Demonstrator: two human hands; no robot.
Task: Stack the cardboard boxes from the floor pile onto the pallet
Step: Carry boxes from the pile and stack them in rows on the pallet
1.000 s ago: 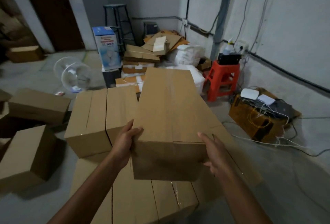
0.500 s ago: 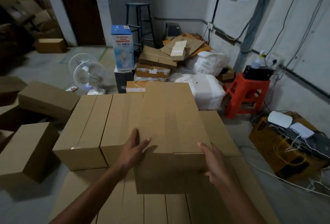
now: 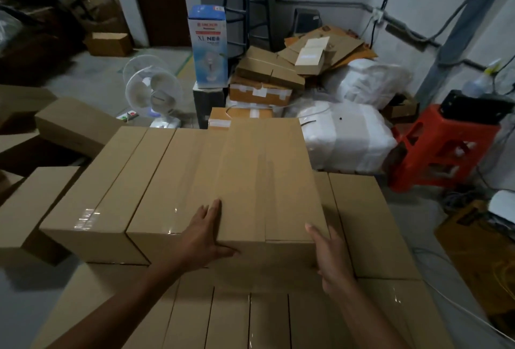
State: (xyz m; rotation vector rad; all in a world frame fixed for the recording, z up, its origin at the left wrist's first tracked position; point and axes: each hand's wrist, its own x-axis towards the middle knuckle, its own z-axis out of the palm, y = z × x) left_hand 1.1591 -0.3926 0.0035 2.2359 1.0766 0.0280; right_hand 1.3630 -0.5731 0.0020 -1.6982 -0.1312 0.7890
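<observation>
Box [image 3: 264, 181]: plain brown cardboard, long and narrow, flaps closed, clear tape down the top seam.
Box place: on the upper layer of the stack, in a row with the middle box [image 3: 172, 181] and the left box [image 3: 94, 201]; whether its base is fully down cannot be told.
Left hand [image 3: 204, 240]: fingers straight along the near left corner of the box, thumb spread across the near face, pressing rather than curling.
Right hand [image 3: 331, 254]: flat against the near right side, fingers straight.
Left edge: touching the middle box.
Right edge: free; the bare top of a lower box [image 3: 367, 223] lies just beside it, with the red stool [image 3: 443, 148] well apart.
Near edge: a little nearer the person than its neighbours' ends.
Far edge: near the white sacks [image 3: 348, 137].
Long axis: runs straight away from the person, parallel to its neighbours, taped face up.
</observation>
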